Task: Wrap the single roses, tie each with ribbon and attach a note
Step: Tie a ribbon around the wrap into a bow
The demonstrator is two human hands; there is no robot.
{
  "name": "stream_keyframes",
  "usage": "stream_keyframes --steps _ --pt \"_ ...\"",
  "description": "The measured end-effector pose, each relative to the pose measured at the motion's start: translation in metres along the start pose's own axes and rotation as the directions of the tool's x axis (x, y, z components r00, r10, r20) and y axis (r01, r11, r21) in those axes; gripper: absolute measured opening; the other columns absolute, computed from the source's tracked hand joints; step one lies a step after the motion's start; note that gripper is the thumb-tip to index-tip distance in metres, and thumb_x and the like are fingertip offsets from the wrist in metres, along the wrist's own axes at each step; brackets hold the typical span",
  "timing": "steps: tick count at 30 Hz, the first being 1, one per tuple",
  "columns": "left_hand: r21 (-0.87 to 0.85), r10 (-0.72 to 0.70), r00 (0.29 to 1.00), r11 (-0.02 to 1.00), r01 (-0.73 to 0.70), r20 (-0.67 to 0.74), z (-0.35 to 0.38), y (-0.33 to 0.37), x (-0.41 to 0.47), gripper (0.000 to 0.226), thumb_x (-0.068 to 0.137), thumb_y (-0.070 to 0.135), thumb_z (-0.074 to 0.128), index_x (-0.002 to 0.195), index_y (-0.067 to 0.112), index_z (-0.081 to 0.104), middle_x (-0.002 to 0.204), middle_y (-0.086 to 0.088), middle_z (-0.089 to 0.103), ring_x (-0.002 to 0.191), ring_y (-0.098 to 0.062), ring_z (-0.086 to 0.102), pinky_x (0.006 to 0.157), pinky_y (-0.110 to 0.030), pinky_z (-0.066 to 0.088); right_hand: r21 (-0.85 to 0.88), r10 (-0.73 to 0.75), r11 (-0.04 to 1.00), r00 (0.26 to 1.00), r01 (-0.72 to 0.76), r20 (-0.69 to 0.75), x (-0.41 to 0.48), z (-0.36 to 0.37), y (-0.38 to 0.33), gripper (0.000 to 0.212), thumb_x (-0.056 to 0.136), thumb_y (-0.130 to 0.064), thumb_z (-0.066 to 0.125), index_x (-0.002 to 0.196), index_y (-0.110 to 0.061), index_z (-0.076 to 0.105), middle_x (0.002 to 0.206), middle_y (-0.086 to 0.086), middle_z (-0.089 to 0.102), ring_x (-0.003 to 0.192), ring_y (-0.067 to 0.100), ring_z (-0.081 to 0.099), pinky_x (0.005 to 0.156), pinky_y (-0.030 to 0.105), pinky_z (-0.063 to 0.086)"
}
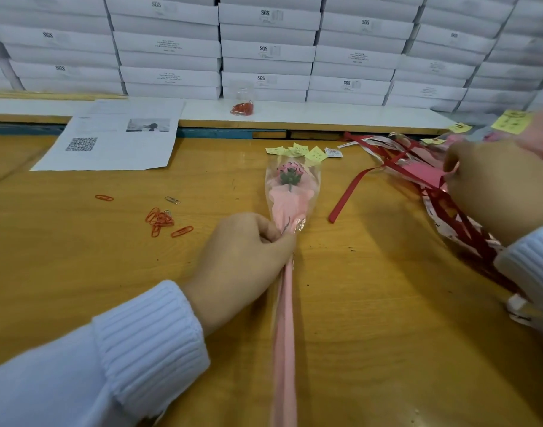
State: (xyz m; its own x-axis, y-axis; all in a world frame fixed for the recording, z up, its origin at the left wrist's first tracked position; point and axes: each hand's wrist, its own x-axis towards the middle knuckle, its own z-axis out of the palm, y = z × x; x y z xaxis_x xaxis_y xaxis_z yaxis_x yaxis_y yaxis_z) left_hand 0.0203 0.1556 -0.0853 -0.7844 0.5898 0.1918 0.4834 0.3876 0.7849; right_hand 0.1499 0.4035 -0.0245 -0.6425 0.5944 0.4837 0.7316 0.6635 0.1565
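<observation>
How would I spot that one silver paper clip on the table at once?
On the wooden table, find the printed sheet at the back left. Just below its near right corner lies the silver clip, alone, above a heap of clips. The other loose clips are orange.

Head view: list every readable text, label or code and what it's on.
"SGS": on several of the stacked white boxes.
Smaller print on those boxes: too blurred to read.
Printed sheet: a QR code and a photo show, but the text is unreadable.
Yellow notes: writing too small to read.
Ribbons: print blurred.
Wrapped rose: dark lettering on the sleeve, unreadable.
</observation>
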Motion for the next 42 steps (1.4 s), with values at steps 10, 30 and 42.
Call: stream_keyframes --steps 10,30,42 --pt "-0.292 -0.198 0.977 0.932 0.214 0.084 -0.005 0.01 -0.003 0.031 0.086 0.023 0.061 0.066 0.001 0.069 0.058 -0.013 0.067 0.057 -0.034 0.062 0.055 -0.039 0.054 0.982 0.288 0.112 0.951 -0.152 0.114 0.004 -0.016 -0.001 0.018 0.094 0.002 0.049 0.094 -0.013 0.058 0.088 0.006 0.061 0.068 0.004 0.068 0.071 0.018 0.056" --pt "-0.701 -0.279 0.849 0.48 0.527 0.448 -0.017 0.022 0.002 0.031 0.092 0.012 0.057 0.102 -0.017 0.058 0.085 -0.021 0.066 0.064 -0.018 0.068 0.07 -0.027 0.055 0.898 -0.639 0.407 0.649 -0.17 0.412 -0.052 -0.018 -0.085 0.015 0.085 0.005 0.061 0.085 -0.01 0.057 0.081 0.007 0.071 0.072 0.013 0.069 0.061 0.02 0.054" --pt "-0.364 -0.175 0.929 0.884 0.294 0.326 -0.006 0.015 -0.005 0.028 0.091 0.022 0.058 0.081 -0.003 0.064 0.07 -0.011 0.067 0.072 -0.028 0.064 0.087 -0.042 0.052 0.921 -0.619 0.378 0.713 -0.096 0.328 -0.054 -0.012 -0.092 0.017 0.08 -0.005 0.071 0.086 -0.011 0.056 0.078 -0.002 0.07 0.067 0.011 0.068 0.064 0.019 0.054"
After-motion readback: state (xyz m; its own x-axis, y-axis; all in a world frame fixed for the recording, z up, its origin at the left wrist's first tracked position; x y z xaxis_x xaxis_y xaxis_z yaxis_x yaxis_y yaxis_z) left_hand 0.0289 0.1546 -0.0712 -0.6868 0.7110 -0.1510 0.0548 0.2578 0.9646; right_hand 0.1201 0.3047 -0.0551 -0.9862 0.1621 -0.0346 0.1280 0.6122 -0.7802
